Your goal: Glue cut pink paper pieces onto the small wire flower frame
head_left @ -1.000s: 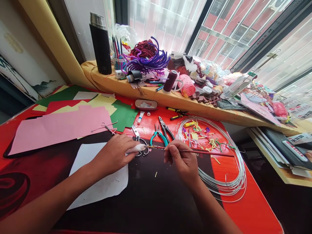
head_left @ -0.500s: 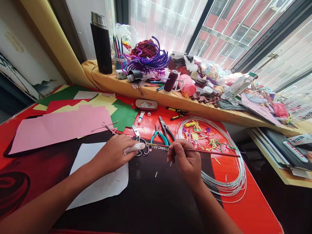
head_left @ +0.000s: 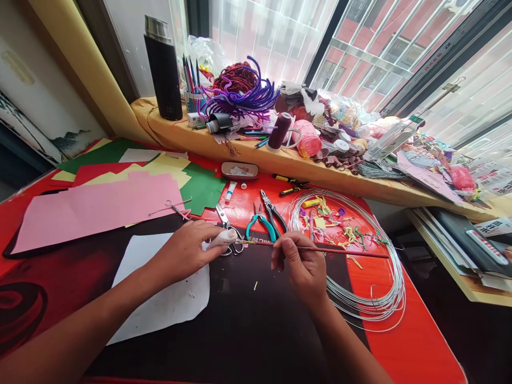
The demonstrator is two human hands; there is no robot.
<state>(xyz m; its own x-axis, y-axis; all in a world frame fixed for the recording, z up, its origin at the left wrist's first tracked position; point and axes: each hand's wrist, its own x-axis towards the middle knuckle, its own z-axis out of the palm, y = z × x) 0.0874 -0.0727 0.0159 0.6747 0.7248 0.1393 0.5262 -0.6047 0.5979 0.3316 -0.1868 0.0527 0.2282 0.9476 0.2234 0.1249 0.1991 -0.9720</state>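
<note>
My left hand pinches a small white piece with a rounded end between thumb and fingers; what it is made of I cannot make out. A thin paintbrush with a dark red handle lies across my right hand, whose fingers are closed on it. Its tip points left and meets, or nearly meets, the white piece's rounded end. Behind the white piece are scissors, partly covered. Teal-handled pliers and black-handled pliers lie just beyond my hands. White paper lies under my left wrist.
A wire coil rings yellow, green and purple scraps on the right. Coloured paper, pink on top, covers the left. A black thermos, purple pipe cleaners and a thread cone crowd the sill.
The brush slid right, away from the white piece, half a second ago; now it is back left at its end. The white piece has turned slightly in my left hand.
</note>
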